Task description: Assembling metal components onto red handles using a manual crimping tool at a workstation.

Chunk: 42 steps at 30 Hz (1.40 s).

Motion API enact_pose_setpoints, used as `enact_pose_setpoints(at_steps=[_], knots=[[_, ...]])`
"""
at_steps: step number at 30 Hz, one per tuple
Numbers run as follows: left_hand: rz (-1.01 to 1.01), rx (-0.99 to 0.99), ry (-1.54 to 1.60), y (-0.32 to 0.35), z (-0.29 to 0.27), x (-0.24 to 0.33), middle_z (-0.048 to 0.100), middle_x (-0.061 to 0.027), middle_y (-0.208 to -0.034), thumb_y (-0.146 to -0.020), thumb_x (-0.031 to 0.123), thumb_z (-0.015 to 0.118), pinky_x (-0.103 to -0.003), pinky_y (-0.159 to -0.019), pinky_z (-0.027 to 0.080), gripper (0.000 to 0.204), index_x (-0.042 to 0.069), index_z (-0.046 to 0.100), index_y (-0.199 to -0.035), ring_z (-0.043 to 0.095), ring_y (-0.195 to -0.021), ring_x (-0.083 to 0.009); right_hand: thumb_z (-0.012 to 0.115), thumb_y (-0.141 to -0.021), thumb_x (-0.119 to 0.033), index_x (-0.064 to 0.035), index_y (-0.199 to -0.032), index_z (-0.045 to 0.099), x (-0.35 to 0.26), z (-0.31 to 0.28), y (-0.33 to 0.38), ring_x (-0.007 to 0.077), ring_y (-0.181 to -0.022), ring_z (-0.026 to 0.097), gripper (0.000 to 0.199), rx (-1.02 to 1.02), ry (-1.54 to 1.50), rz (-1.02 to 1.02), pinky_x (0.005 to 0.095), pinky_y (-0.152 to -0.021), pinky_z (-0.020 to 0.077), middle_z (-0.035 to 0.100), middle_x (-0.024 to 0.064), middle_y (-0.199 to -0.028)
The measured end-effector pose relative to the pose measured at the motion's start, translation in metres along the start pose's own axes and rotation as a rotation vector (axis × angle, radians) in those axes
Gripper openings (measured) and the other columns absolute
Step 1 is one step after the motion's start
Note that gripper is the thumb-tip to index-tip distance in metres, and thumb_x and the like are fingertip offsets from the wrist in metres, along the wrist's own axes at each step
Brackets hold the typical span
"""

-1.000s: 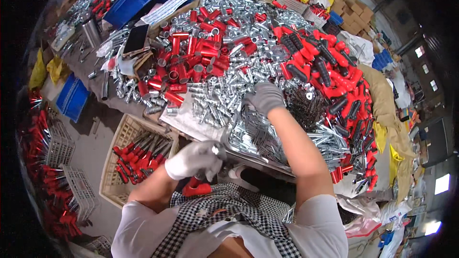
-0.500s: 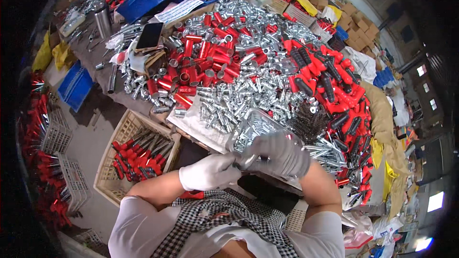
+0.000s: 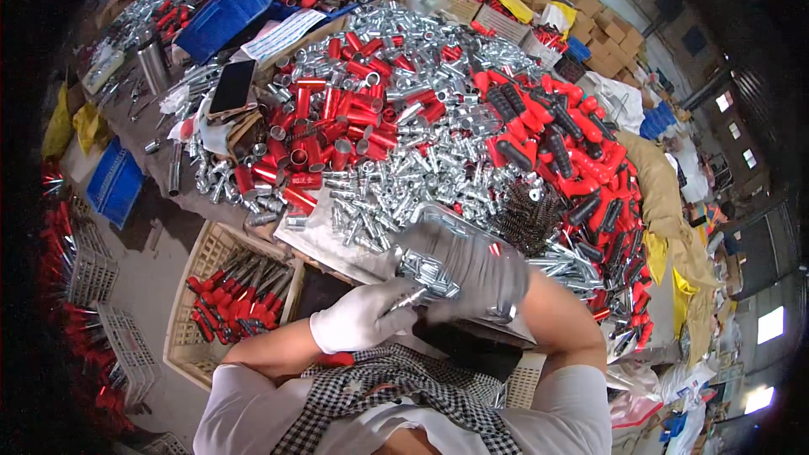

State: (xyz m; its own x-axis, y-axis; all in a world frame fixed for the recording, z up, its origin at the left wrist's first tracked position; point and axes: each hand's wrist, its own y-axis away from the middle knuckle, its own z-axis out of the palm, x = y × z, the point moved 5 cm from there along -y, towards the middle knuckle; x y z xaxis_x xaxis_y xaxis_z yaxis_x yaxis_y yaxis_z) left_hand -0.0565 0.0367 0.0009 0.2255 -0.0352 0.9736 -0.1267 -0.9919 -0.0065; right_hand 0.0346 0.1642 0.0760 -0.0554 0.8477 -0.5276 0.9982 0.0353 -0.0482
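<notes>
Silver metal part (image 3: 404, 301) at the near edge of the bench, pinched in the white-gloved left hand (image 3: 361, 318), fingers curled round it. Right hand (image 3: 474, 268), grey glove, just beside, over small silver pins (image 3: 428, 275) in a clear tray (image 3: 445, 213); blurred, can't tell its grip. Beyond: dark springs (image 3: 524, 221), red sleeves (image 3: 339, 128), red-and-black handles (image 3: 552, 131). Left side, cream crate (image 3: 179, 339) with red-handled tools (image 3: 240, 297)

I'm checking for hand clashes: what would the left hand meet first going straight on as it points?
Probably the grey-gloved right hand, just beyond the left hand, though small metal parts lie close to that line and depth is unclear.
</notes>
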Motion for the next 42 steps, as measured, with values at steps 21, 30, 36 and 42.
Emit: enact_pose_setpoints(at_steps=[21,30,36,42], knots=[[0.236,0.035,-0.084,-0.005,-0.001,-0.002,0.063,-0.0196,-0.093,-0.086,0.018,0.069,-0.041,-0.077,0.051,0.042,0.000,0.057,-0.122,0.065,-0.090,-0.0347,0.068,-0.082,-0.003,-0.0034,-0.098,0.062,0.037,-0.037,0.026,0.0169,-0.093,0.063,0.017,0.472,-0.843,0.174,0.0335,-0.077,0.0515,0.065,0.0084,-0.097],[0.274,-0.135,-0.147,0.006,0.041,0.000,0.063,-0.0203,-0.089,-0.079,0.020,0.074,-0.040,-0.066,0.049,0.030,0.002,0.065,-0.100,0.062,-0.075,-0.0367,0.066,-0.083,-0.015,-0.0101,-0.109,0.066,-0.054,0.015,0.070,0.0258,-0.091,0.066,0.027,0.129,0.077,-0.250,0.0375,-0.074,0.0556,0.066,0.0110,-0.106],[0.348,-0.031,-0.280,0.009,0.069,-0.012,0.060,-0.0190,-0.078,-0.078,0.024,0.076,-0.045,-0.063,0.048,0.029,0.001,0.060,-0.087,0.061,-0.070,-0.0392,0.074,-0.079,-0.031,-0.0109,-0.116,0.067,-0.055,0.047,0.077,0.0296,-0.077,0.069,0.043,-0.140,0.208,0.249,0.0420,-0.068,0.0542,0.070,0.0129,-0.088],[0.301,0.041,-0.259,0.017,0.066,0.000,0.058,-0.0172,-0.073,-0.075,0.019,0.076,-0.043,-0.061,0.048,0.023,0.002,0.062,-0.082,0.060,-0.066,-0.0379,0.078,-0.072,-0.044,-0.0102,-0.143,0.044,-0.068,0.019,0.085,0.0388,-0.082,0.068,0.086,-0.126,0.210,0.615,0.0401,-0.079,0.0564,0.070,0.0186,-0.085]])
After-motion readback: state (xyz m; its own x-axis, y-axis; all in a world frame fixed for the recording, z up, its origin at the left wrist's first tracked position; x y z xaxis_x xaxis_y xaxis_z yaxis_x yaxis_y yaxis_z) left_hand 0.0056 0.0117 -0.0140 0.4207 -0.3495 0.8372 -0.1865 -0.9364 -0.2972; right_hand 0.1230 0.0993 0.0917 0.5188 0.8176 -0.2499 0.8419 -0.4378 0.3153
